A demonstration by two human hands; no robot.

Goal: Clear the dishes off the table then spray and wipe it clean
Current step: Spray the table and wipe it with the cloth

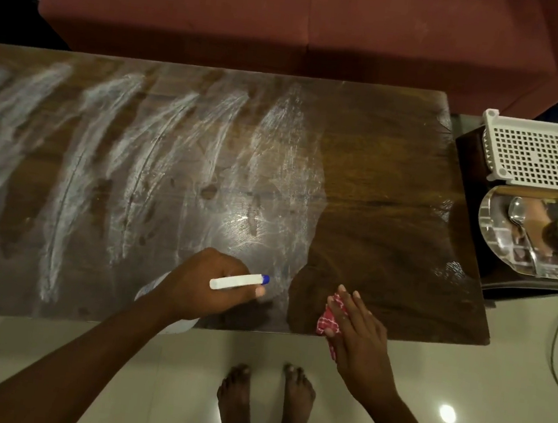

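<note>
forearms stretched over a wooden desk point(393, 189). left hand point(207, 286) was curled round a white spray bottle point(239, 281) with a blue tip. right hand point(360, 337), fingers straight, pressed a red checked cloth point(330, 320) at the near edge. dishes sat aside on a steel tray point(495, 241). wiping seemed underway; next, the cloth likely needed sweeping left across the white streaks point(79, 162). no writing was legible.

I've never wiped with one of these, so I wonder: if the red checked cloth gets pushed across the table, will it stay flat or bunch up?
Probably floppy: the cloth lies crumpled and hangs over the table edge. It would likely bunch unless pressed flat, as the right hand does with straight fingers. It looks thin, so probably light.
</note>
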